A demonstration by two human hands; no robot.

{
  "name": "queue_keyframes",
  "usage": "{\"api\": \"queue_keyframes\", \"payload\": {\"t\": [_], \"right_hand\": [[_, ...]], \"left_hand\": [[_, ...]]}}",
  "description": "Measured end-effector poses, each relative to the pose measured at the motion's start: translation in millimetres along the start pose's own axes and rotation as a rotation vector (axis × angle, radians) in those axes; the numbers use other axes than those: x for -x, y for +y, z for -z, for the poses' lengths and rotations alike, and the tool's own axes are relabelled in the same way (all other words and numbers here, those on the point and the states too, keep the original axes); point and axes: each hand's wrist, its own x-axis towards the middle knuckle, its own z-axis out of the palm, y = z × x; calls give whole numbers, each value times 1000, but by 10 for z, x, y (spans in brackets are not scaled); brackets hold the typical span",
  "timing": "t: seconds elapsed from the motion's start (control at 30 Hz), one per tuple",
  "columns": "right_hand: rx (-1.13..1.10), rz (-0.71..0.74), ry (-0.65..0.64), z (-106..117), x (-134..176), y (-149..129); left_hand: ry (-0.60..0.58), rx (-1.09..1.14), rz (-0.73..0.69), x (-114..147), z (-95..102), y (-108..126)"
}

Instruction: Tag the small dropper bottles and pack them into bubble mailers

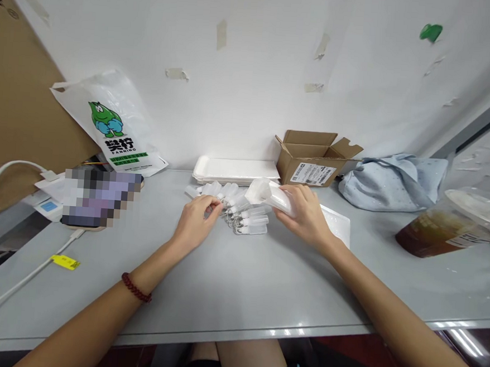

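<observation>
My left hand [198, 220] rests at the left edge of a pile of small translucent plastic tubes [254, 220] with thin, chain-like loops. Its thumb and fingers are pinched together; whatever may be between them is hidden. My right hand [304, 214] is closed round a white padded envelope [261, 191], whose open mouth points left over the pile. White, bubble-textured material [339, 225] shows beyond the right wrist; I cannot tell whether it belongs to the same envelope. Against the wall behind the pile lies a stack of white padded envelopes [237, 169].
An opened cardboard box [309, 154] stands behind my right hand. Farther right are a light-blue cloth bundle [391, 182] and a plastic cup of brown drink [430, 230]. At left sit a phone [105, 199], a charging cable [32, 275] and a white plastic bag [111, 118].
</observation>
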Motion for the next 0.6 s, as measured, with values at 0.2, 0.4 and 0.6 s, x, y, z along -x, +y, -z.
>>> {"api": "queue_keyframes", "payload": {"t": [0.2,0.4,0.6], "right_hand": [[10,-17,-20,29,-5,-1],[9,-34,-45,46,-6,-11],[10,-36,-76,39,-2,-15]], "left_hand": [[154,130,74,31,97,23],[243,244,121,47,126,31],[252,276,-13,95,154,113]]}}
